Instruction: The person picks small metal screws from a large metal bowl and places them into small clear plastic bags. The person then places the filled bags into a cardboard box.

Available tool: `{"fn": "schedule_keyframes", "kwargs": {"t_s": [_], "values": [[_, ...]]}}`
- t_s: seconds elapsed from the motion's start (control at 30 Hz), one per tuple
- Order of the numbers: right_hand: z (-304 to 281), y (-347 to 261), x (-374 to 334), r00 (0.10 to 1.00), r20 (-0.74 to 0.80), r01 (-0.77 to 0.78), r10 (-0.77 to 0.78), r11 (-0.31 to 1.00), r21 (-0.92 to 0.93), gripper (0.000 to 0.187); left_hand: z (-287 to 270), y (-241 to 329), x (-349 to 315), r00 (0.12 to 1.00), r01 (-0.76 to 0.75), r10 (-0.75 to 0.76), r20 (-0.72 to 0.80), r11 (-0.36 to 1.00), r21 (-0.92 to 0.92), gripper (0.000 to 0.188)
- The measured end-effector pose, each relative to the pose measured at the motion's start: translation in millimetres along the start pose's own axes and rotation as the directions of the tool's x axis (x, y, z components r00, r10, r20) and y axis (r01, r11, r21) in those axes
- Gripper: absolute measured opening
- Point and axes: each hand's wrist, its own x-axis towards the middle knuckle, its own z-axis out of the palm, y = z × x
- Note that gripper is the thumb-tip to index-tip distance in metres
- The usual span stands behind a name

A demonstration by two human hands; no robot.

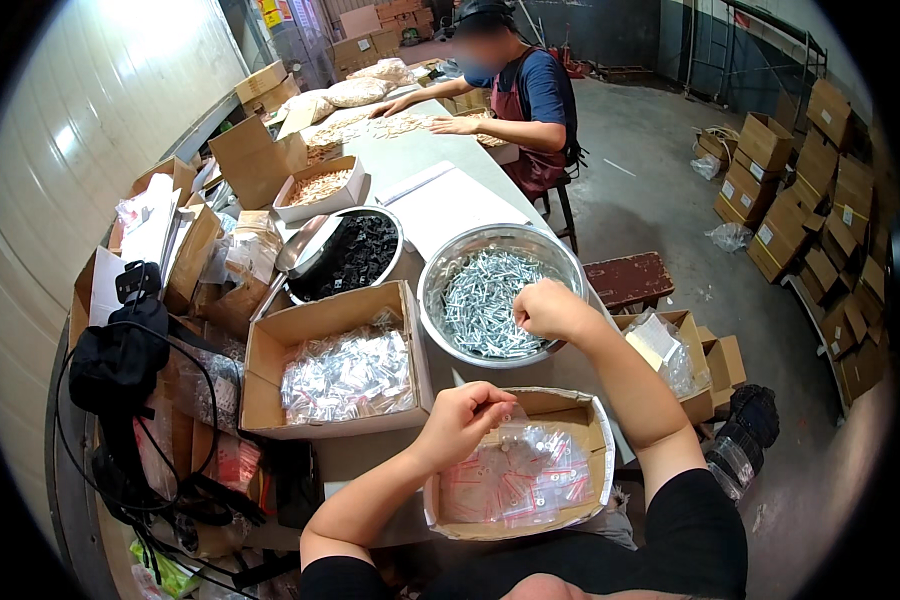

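My right hand is over the right side of a round metal bowl full of silvery screws. Its fingers are curled together at the screws, and what they hold is hidden. Nearer me, my left hand has its fingers pinched on what looks like a small clear zip bag. That hand is above the left side of a shallow cardboard tray, where clear zip bags with red lines lie in a loose heap.
Left of my hands stands a cardboard box of filled small bags. Beyond it are a bowl of black parts and a box of wooden pieces. A co-worker sits at the table's far end. Stacked cartons line the right.
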Motion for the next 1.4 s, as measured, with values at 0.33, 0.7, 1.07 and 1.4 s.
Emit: {"fn": "schedule_keyframes", "kwargs": {"t_s": [0.33,0.7,1.07,1.4], "values": [[14.3,-13.7,7.4,0.999,0.031,-0.016,0.009,0.972,0.236,0.012,0.4,3.1,-0.9,0.993,0.080,-0.094,-0.075,0.982,-0.170,0.014],[17.1,-14.0,7.5,0.999,0.021,0.027,-0.029,0.996,0.084,0.024,-2.2,-6.9,3.8,0.978,0.198,-0.168,0.127,0.937,-0.289,0.021],[-5.7,-0.5,6.5,0.982,0.182,-0.080,-0.056,0.748,0.659,0.015,-3.8,-5.5,3.4,0.981,0.196,-0.180,0.078,0.912,-0.359,0.018],[0.9,1.2,2.0,0.995,0.096,-0.076,-0.001,0.601,0.796,0.008,-1.1,-6.6,1.8,0.996,0.037,-0.066,-0.064,0.924,-0.381,0.014]]}}
